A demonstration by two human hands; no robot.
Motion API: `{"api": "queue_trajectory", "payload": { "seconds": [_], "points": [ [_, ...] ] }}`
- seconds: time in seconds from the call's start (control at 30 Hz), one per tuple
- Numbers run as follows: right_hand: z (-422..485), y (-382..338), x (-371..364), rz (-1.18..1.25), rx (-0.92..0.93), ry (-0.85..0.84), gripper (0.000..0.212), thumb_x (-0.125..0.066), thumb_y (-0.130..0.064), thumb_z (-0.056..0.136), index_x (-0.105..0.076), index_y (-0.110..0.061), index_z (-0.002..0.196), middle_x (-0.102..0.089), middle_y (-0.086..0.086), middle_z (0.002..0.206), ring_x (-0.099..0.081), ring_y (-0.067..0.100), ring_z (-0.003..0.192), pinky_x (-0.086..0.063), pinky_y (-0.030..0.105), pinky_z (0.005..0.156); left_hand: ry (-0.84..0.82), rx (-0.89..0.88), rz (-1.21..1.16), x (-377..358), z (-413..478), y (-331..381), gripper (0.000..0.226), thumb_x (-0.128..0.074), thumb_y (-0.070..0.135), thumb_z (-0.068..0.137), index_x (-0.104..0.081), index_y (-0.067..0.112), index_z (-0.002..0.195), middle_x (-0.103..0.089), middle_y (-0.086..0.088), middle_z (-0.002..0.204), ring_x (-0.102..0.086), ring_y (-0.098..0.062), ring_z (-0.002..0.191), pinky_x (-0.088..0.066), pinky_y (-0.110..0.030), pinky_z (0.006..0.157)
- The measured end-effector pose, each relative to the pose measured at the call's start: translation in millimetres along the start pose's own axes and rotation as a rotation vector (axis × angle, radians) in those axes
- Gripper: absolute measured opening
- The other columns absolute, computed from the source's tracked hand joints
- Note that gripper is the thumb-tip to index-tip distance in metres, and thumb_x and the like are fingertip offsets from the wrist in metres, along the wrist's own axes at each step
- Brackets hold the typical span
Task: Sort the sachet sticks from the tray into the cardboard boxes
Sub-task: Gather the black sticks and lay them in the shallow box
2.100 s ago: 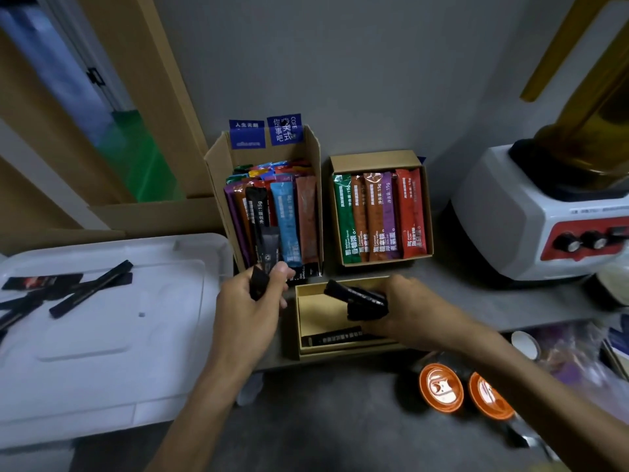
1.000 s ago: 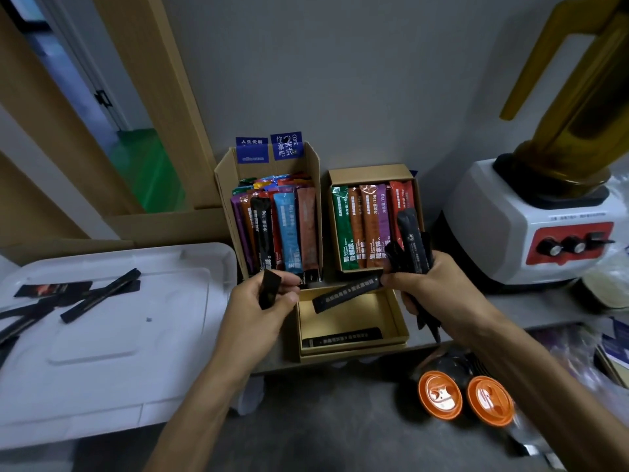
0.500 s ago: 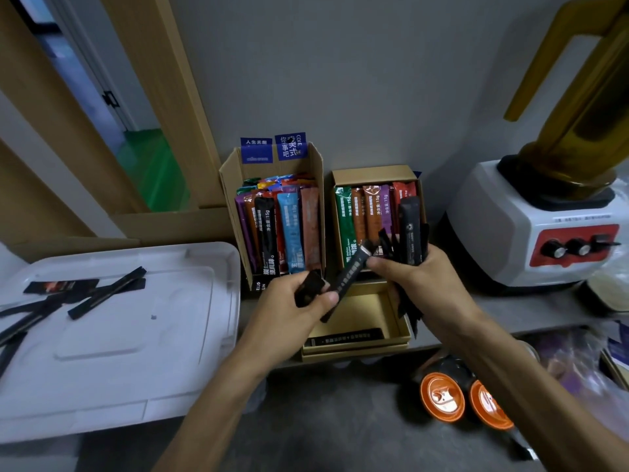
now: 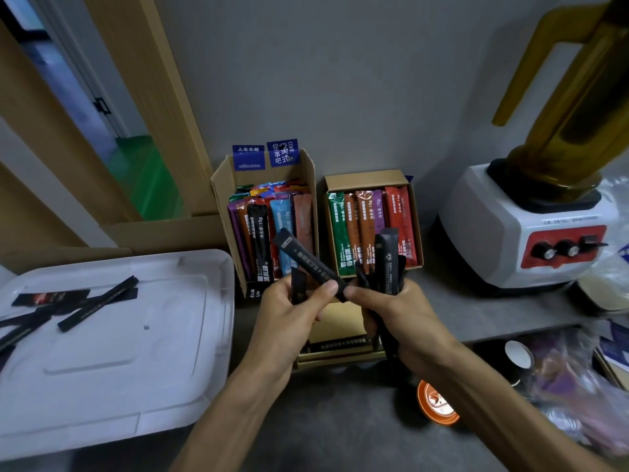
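My left hand (image 4: 289, 311) grips black sachet sticks, one stick (image 4: 306, 262) slanting up to the left, its lower end touching my right thumb. My right hand (image 4: 394, 311) holds an upright bundle of black sticks (image 4: 388, 264). Both hands hover over a low open cardboard box (image 4: 337, 356) that holds a black stick lying flat. Behind stand a tall cardboard box (image 4: 224, 185) and a shorter box (image 4: 366, 177), both filled with coloured sticks. Several black sticks (image 4: 98, 301) lie on the white tray (image 4: 136, 369) at the left.
A white blender (image 4: 531, 226) with red panel and amber jug stands at the right on the grey shelf. Orange-lidded cup (image 4: 437, 401), paper cups and plastic bags sit lower right. A wooden door frame rises at the back left.
Both hands rose from the low box and came together. The slanted black stick has swung from my right hand toward my left, which now pinches it. The view has shifted slightly.
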State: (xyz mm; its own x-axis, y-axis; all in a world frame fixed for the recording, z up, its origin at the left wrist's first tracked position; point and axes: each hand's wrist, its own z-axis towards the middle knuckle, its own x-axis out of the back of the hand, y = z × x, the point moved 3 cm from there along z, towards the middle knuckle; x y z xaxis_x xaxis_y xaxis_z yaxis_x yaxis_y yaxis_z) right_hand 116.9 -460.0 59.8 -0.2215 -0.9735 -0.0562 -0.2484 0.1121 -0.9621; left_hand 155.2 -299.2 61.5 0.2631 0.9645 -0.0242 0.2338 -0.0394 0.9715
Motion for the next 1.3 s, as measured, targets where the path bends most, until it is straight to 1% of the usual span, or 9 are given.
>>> {"api": "queue_trajectory", "payload": {
  "seconds": [0.1,0.2,0.37,0.5,0.73,0.97,1.07,1.2,1.3],
  "points": [
    [6,-15,24,-0.275,0.028,0.062,0.013,-0.076,-0.017,0.086,-0.069,-0.011,0.096,-0.071,0.004,0.077,-0.069,0.010,0.066,-0.054,0.025,0.056,0.046,0.004,0.038,19,0,1,0.015,-0.068,0.033,0.089,-0.069,0.025,0.102,-0.067,0.007,0.084,-0.060,-0.010,0.076,-0.042,-0.023,0.065],
    [16,-27,48,-0.678,-0.042,-0.107,0.020,-0.073,-0.012,0.088,-0.061,-0.020,0.102,-0.065,0.000,0.087,-0.062,0.002,0.066,-0.046,0.014,0.053,0.175,-0.056,0.138,50,2,3,0.011,-0.062,0.030,0.094,-0.067,0.025,0.103,-0.065,0.006,0.087,-0.060,-0.004,0.073,-0.043,-0.020,0.064],
    [36,-18,35,-1.030,-0.061,-0.291,0.036,-0.075,-0.015,0.085,-0.060,-0.025,0.117,-0.065,-0.005,0.111,-0.062,0.011,0.106,-0.056,0.033,0.093,0.156,-0.078,0.137,55,7,-2,0.017,-0.047,0.030,0.102,-0.062,0.022,0.105,-0.066,-0.001,0.087,-0.063,-0.012,0.076,-0.045,-0.025,0.064],
    [42,-12,19,-1.188,-0.009,-0.356,0.027,-0.073,-0.020,0.087,-0.064,-0.023,0.113,-0.067,-0.005,0.104,-0.065,0.010,0.096,-0.058,0.034,0.087,0.191,-0.101,0.018,49,4,-2,0.025,-0.038,0.020,0.106,-0.062,0.013,0.102,-0.067,-0.004,0.084,-0.065,-0.011,0.073,-0.050,-0.021,0.061],
    [40,-4,7,-1.388,0.093,-0.277,0.035,-0.069,-0.033,0.089,-0.059,-0.025,0.121,-0.064,-0.003,0.115,-0.062,0.018,0.104,-0.054,0.039,0.090,0.213,-0.221,0.042,49,0,5,0.022,-0.051,0.024,0.101,-0.072,0.018,0.104,-0.074,0.003,0.105,-0.067,-0.006,0.103,-0.053,-0.014,0.072],
    [36,6,1,-1.529,0.270,-0.248,0.035,-0.068,-0.033,0.088,-0.061,-0.026,0.122,-0.067,-0.002,0.112,-0.066,0.020,0.097,-0.057,0.038,0.082,0.279,-0.262,-0.001,52,-1,9,0.019,-0.053,0.022,0.101,-0.070,0.016,0.101,-0.074,0.003,0.095,-0.064,-0.001,0.082,-0.048,-0.015,0.061],
    [33,1,6,-1.409,0.240,-0.225,0.031,-0.069,-0.032,0.090,-0.062,-0.029,0.120,-0.067,-0.005,0.112,-0.066,0.017,0.101,-0.057,0.037,0.084,0.276,-0.273,0.067,52,0,7,0.019,-0.053,0.026,0.100,-0.069,0.016,0.099,-0.074,0.002,0.096,-0.067,-0.012,0.087,-0.051,-0.024,0.065],
    [11,-35,1,-0.395,0.071,-0.170,0.016,-0.075,-0.022,0.086,-0.066,-0.017,0.098,-0.068,-0.004,0.079,-0.060,0.007,0.064,-0.049,0.021,0.056,0.210,-0.376,0.214,42,-5,15,0.016,-0.056,0.026,0.096,-0.068,0.016,0.098,-0.073,0.006,0.096,-0.069,-0.006,0.094,-0.054,-0.015,0.066],
    [-8,-58,-15,-0.111,0.129,-0.187,0.012,-0.073,-0.021,0.088,-0.066,-0.013,0.091,-0.066,-0.003,0.065,-0.049,0.009,0.051,-0.042,0.023,0.048,0.204,-0.598,0.601,28,-13,22,0.018,-0.057,0.029,0.095,-0.069,0.022,0.106,-0.066,0.011,0.100,-0.064,-0.004,0.097,-0.053,-0.014,0.073]
  ]
}}
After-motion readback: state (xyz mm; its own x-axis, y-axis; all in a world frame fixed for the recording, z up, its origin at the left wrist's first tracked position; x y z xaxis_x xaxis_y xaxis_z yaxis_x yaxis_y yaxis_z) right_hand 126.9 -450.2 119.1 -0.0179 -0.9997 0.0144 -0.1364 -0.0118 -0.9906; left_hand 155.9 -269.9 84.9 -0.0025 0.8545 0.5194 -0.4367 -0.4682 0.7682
